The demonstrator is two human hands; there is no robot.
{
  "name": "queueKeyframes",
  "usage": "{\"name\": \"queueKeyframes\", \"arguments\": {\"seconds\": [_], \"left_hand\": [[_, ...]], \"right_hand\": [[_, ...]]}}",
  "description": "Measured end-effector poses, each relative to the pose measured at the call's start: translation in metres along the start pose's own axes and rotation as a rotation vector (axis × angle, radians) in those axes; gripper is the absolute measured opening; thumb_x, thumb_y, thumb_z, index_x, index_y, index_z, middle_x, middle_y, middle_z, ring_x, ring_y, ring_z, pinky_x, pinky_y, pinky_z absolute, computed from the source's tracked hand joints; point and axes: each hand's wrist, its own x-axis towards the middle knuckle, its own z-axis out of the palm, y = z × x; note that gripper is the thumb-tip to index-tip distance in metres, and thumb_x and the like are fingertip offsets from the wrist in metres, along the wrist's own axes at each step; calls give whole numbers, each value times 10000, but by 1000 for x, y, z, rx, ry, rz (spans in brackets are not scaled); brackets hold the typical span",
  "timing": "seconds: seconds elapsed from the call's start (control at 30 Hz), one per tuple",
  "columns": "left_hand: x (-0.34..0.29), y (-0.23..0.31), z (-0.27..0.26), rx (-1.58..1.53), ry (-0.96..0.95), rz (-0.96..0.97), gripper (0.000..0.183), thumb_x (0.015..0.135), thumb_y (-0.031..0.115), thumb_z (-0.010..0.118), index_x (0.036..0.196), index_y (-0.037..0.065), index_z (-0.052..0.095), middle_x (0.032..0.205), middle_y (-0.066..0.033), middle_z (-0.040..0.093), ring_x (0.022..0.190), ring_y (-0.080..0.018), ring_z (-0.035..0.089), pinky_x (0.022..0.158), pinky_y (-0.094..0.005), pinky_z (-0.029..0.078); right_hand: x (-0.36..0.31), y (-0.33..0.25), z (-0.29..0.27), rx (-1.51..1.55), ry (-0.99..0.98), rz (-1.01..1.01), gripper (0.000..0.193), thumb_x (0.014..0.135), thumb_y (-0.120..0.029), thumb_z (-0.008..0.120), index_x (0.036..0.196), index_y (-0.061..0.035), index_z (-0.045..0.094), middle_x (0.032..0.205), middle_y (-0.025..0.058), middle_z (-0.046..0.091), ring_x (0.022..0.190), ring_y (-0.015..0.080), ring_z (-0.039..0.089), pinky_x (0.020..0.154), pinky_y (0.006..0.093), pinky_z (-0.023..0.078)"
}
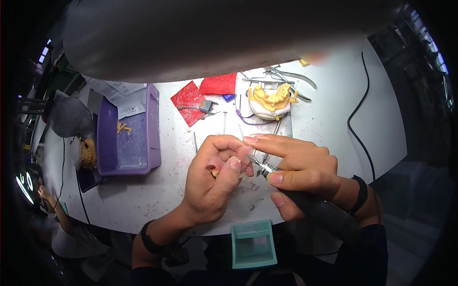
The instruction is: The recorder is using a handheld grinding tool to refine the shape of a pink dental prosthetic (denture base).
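Observation:
My left hand (210, 178) is closed around a small pink denture piece (247, 169), pinched between thumb and fingers; a dark red and pale end of it shows near the palm. My right hand (307, 167) grips a handpiece (269, 168) with a dark body and a shiny metal nose. Its pointed bur (252, 158) meets or nearly meets the pink piece; I cannot tell if they touch. The right index finger reaches over to the left fingertips. Beyond the hands stands a yellow dental model (272, 101) on a white base.
A purple bin (153, 133) holding papers and small tan pieces stands at the left. Red sheets (217, 85) and pliers (298, 76) lie at the back. A black cable (352, 121) runs along the right. A teal tray (253, 265) sits at the front edge; a grey shape (214, 43) overhangs the table.

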Motion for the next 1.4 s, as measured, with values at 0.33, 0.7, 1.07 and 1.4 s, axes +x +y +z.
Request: {"name": "queueKeyframes", "arguments": {"seconds": [0.33,0.7,1.07,1.4], "left_hand": [[8,1,-7,-200,-46,-134,260,1016,147,448,1216,-18,434,885,-118,610,595,-55,420,543,-198,359],[10,2,-11,-410,-90,-257,246,994,142,484,1191,-2,452,848,-120,612,534,-59,392,519,-212,343],[11,0,-14,-496,-149,-278,238,997,168,500,1171,11,457,779,-102,578,518,-52,361,489,-219,322],[8,2,-12,-184,-36,-196,254,1006,143,436,1222,9,424,824,-99,603,554,-45,395,504,-204,337]], "right_hand": [[-1,3,1,-69,15,-46,423,687,-17,685,1077,-69,530,687,98,607,989,467,673,886,612,525],[2,-1,3,-164,64,-135,276,643,16,701,903,-17,615,646,105,578,916,411,705,823,542,571],[2,-1,1,-172,41,-169,297,635,11,703,921,-9,626,654,110,584,891,406,709,809,531,576],[-1,2,-1,-112,1,-72,406,704,-29,677,1082,-54,531,708,119,636,1001,455,675,891,593,526]]}}
